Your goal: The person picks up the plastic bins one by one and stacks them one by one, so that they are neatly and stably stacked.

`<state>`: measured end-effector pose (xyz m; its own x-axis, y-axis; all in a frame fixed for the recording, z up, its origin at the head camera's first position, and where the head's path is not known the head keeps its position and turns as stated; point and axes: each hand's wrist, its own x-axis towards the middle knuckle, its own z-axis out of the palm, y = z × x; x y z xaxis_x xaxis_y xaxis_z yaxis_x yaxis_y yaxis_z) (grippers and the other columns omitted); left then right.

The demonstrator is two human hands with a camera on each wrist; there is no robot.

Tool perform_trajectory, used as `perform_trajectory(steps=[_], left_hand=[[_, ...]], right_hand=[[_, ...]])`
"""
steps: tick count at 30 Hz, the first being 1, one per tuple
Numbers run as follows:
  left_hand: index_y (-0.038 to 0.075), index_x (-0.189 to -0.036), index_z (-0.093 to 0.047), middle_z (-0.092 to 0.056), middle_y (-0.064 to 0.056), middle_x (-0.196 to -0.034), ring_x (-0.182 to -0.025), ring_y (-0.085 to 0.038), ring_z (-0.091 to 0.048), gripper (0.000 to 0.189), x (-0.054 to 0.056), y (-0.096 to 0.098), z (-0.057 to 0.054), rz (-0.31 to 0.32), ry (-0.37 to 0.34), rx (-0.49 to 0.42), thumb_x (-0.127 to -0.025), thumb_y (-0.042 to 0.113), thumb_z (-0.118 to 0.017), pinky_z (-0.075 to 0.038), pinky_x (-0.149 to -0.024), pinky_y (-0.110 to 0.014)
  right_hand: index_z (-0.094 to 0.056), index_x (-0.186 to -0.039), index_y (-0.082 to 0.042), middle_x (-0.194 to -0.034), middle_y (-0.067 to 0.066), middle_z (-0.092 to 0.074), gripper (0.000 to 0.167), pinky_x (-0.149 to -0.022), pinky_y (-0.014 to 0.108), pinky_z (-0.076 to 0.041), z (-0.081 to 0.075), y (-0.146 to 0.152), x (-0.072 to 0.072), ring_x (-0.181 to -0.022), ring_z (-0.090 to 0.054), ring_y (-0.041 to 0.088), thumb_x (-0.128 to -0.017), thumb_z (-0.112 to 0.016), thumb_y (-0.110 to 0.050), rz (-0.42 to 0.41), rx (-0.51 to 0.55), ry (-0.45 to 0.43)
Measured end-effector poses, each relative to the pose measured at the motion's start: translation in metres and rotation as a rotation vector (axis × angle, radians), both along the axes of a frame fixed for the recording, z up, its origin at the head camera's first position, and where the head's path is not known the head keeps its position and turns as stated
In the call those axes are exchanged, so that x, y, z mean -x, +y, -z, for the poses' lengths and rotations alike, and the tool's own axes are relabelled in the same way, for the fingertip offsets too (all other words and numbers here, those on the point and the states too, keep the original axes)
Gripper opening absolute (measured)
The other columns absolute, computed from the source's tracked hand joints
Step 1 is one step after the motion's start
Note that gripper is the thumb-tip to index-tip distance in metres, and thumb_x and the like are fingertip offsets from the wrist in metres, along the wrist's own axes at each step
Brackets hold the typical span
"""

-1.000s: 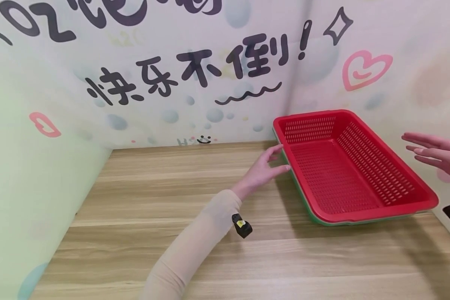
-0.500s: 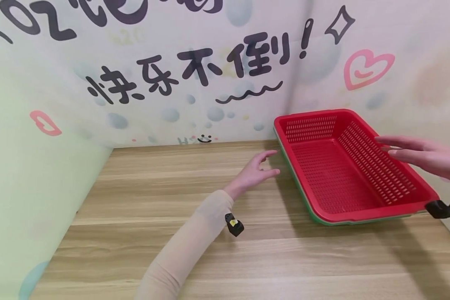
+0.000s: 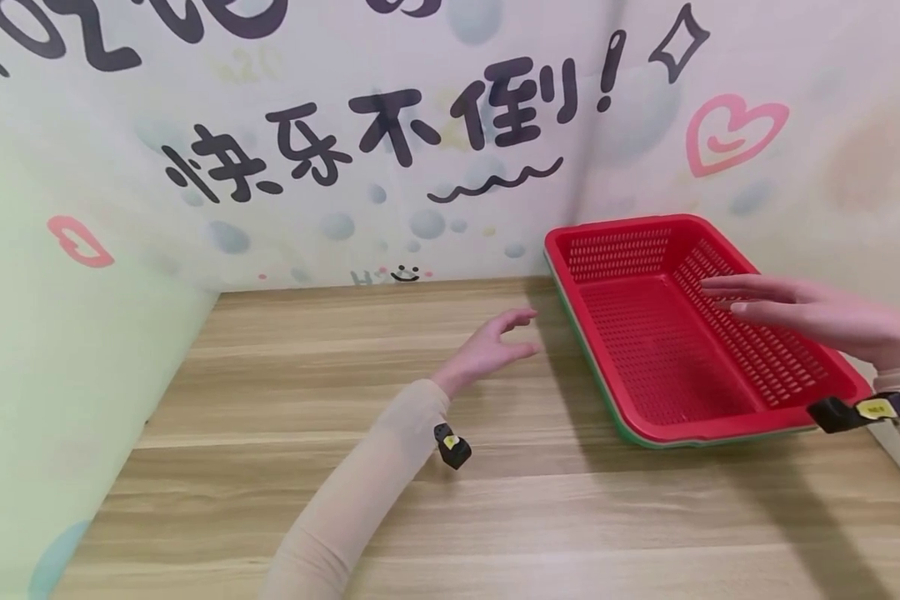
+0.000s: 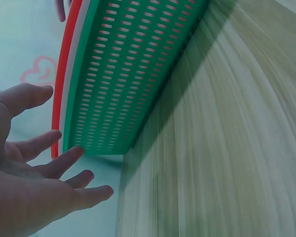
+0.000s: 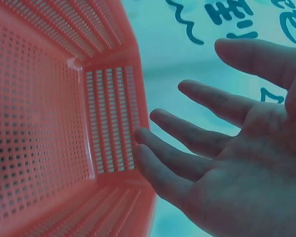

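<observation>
A red perforated plastic basket (image 3: 667, 350) sits at the right of the table, nested in others. In the left wrist view a white rim and a green basket (image 4: 123, 74) show beneath the red one. Left of the stack, a short gap from its rim, my left hand (image 3: 487, 350) hovers with fingers spread and nothing held. My right hand (image 3: 817, 315) hangs over the right side of the red basket, its fingers extended and holding nothing. In the right wrist view that hand (image 5: 227, 143) shows its palm with fingers apart.
The wood-grain table (image 3: 307, 400) extends left and in front of the baskets. A printed wall covering (image 3: 390, 200) stands behind, and more wall (image 3: 60, 350) bounds the left side. Each sleeve carries a small black camera (image 3: 452, 447).
My left hand has drawn back leftward from the basket rim. The right hand has come in from the right edge to above the basket. The baskets stay in place.
</observation>
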<state>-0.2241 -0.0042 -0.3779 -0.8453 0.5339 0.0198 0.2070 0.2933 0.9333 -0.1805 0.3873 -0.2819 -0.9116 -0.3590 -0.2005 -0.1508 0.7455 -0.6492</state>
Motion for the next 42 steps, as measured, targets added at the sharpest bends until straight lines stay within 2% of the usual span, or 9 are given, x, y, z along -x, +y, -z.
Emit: perform_trajectory(steps=[4,6,8,11,13,21,26,34,42], left_hand=[[0.005,-0.144,-0.042,-0.044,-0.014,-0.145,-0.137,-0.026,-0.035,0.059,0.0,-0.008,0.0,0.016,-0.014,0.024,-0.091,0.013,-0.065,-0.028,-0.111,-0.043],[0.006,-0.144,-0.042,-0.043,-0.014,-0.146,-0.137,-0.026,-0.034,0.058,0.0,-0.013,0.001,0.02,-0.023,0.037,-0.092,0.014,-0.065,-0.027,-0.112,-0.045],[0.005,-0.144,-0.042,-0.043,-0.016,-0.145,-0.137,-0.026,-0.034,0.058,0.0,-0.018,0.003,0.024,-0.029,0.042,-0.091,0.015,-0.065,-0.027,-0.112,-0.045],[0.004,-0.144,-0.042,-0.042,-0.019,-0.145,-0.137,-0.029,-0.033,0.059,-0.001,-0.025,0.008,0.032,-0.034,0.046,-0.091,0.013,-0.065,-0.028,-0.111,-0.046],[0.003,-0.144,-0.041,-0.041,-0.021,-0.145,-0.137,-0.031,-0.033,0.058,-0.002,-0.031,0.011,0.035,-0.034,0.049,-0.091,0.013,-0.065,-0.028,-0.111,-0.047],[0.003,-0.145,-0.039,-0.039,-0.023,-0.146,-0.138,-0.035,-0.031,0.061,-0.005,-0.051,0.016,0.004,-0.051,0.047,-0.091,0.013,-0.065,-0.028,-0.11,-0.049],[0.001,-0.145,-0.039,-0.038,-0.023,-0.146,-0.138,-0.036,-0.029,0.061,-0.006,-0.066,0.018,-0.023,-0.051,0.034,-0.092,0.013,-0.064,-0.026,-0.111,-0.05],[0.001,-0.146,-0.037,-0.037,-0.021,-0.148,-0.138,-0.037,-0.029,0.062,-0.006,-0.089,0.017,-0.084,-0.051,0.057,-0.092,0.013,-0.065,-0.024,-0.112,-0.049],[0.0,-0.146,-0.037,-0.036,-0.021,-0.148,-0.137,-0.04,-0.029,0.062,-0.007,-0.109,0.014,-0.136,-0.034,0.099,-0.092,0.012,-0.065,-0.027,-0.111,-0.05]], right_hand=[[-0.032,-0.151,-0.022,-0.138,-0.007,-0.044,0.052,-0.081,0.044,-0.055,-0.003,-0.012,0.0,-0.11,-0.058,0.01,-0.102,-0.048,-0.026,0.018,0.177,-0.146],[-0.031,-0.151,-0.022,-0.137,-0.009,-0.045,0.053,-0.081,0.044,-0.055,-0.004,-0.018,-0.001,-0.11,-0.057,0.012,-0.102,-0.049,-0.027,0.034,0.201,-0.182],[-0.032,-0.151,-0.022,-0.14,-0.005,-0.043,0.052,-0.083,0.04,-0.054,-0.004,-0.022,-0.001,-0.112,-0.055,0.009,-0.102,-0.048,-0.028,0.02,0.174,-0.172],[-0.037,-0.149,-0.023,-0.142,0.0,-0.04,0.049,-0.082,0.03,-0.052,-0.004,-0.029,-0.002,-0.111,-0.049,-0.001,-0.101,-0.049,-0.031,-0.015,0.055,-0.068],[-0.038,-0.148,-0.022,-0.143,0.003,-0.04,0.049,-0.083,0.027,-0.051,-0.004,-0.035,-0.002,-0.111,-0.049,-0.002,-0.101,-0.05,-0.031,-0.032,0.036,-0.041],[-0.043,-0.145,-0.024,-0.141,-0.002,-0.046,0.046,-0.089,0.022,-0.045,-0.004,-0.06,-0.004,-0.116,-0.05,0.0,-0.1,-0.052,-0.03,-0.046,0.099,-0.048],[-0.042,-0.146,-0.02,-0.143,0.003,-0.044,0.047,-0.09,0.021,-0.044,-0.004,-0.076,-0.004,-0.118,-0.049,0.003,-0.1,-0.052,-0.026,-0.106,0.138,-0.053],[-0.044,-0.145,-0.023,-0.141,0.003,-0.046,0.048,-0.091,0.026,-0.047,-0.004,-0.101,-0.001,-0.123,-0.048,0.018,-0.098,-0.056,-0.029,-0.141,0.161,-0.062],[-0.046,-0.144,-0.017,-0.137,0.007,-0.051,0.048,-0.095,0.034,-0.047,-0.004,-0.13,0.008,-0.124,-0.05,0.027,-0.098,-0.057,-0.023,-0.212,0.208,-0.072]])
